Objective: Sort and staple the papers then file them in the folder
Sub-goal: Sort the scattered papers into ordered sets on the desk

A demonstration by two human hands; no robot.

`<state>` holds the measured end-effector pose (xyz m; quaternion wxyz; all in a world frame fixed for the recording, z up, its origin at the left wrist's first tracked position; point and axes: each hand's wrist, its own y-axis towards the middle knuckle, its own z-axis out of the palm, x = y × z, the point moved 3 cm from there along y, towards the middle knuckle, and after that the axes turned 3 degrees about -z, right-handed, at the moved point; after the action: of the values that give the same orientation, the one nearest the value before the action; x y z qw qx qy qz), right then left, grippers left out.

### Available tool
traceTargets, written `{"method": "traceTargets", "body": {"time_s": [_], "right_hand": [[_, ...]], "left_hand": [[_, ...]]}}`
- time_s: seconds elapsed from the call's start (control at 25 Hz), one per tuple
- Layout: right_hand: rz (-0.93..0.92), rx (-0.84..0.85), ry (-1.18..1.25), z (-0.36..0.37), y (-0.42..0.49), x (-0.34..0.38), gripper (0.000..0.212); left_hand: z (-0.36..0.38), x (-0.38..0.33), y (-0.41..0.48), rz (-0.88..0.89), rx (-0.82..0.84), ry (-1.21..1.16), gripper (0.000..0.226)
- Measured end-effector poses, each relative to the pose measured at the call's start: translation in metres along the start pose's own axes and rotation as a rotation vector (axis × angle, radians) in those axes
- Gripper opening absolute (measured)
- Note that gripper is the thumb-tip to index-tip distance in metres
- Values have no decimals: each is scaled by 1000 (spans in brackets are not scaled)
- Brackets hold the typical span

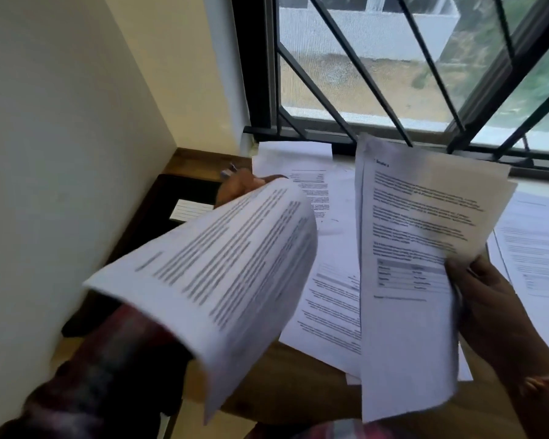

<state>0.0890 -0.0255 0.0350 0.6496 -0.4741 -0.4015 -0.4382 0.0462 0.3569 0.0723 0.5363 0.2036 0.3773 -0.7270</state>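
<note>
desk [298, 384] — left fingers [251, 183] grip curled sheet [222, 274], right fingers [485, 280] flat sheaf [409, 248].

Home desk [298, 369], barred window [377, 74], papers [327, 280]

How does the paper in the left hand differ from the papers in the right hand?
The left-hand paper bows over in a curve; the right-hand papers stand nearly flat. The left-hand paper shows text lines throughout; the right-hand papers' top page has paragraphs, a small table and a blank lower part. Both are white printed sheets.
</note>
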Motion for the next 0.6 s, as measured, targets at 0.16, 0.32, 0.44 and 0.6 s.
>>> {"method": "traceTargets", "body": {"time_s": [0.16, 0.32, 0.44, 0.6], "right_hand": [[38, 12, -61, -1, 7, -12, 33], [125, 29, -170, -3, 11, -30, 28], [180, 39, -203, 4, 15, -40, 25], [232, 28, -163, 9, 21, -45, 24]], "left_hand": [[-15, 25, 34, -255, -95, 275, 31], [-53, 21, 46, -529, -177, 649, 22], [-72, 6, 51, -517, -202, 810, 24], [-85, -16, 55, -400, -279, 1107, 26]]}}
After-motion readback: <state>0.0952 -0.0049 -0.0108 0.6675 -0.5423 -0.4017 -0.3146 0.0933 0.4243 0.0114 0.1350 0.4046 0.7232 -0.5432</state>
